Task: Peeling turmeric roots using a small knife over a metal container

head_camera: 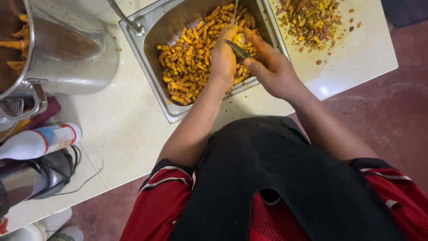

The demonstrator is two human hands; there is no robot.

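A rectangular steel tray (147, 49) sits on the pale counter, full of orange-yellow turmeric roots (187, 67). My left hand (223, 58) is over the tray's right side, fingers curled around one root; the root is mostly hidden by the fingers. My right hand (274, 67) is just to its right and grips a small knife (238, 49), with the blade laid against the piece in my left hand. Both hands are stained yellow.
A pile of brown and yellow peelings (312, 18) lies on the counter right of the tray. A big steel pot (67, 49) with more roots stands at the left. A white bottle (42, 140) and a dark appliance (40, 176) lie at the lower left. Red-brown floor (392, 111) is below.
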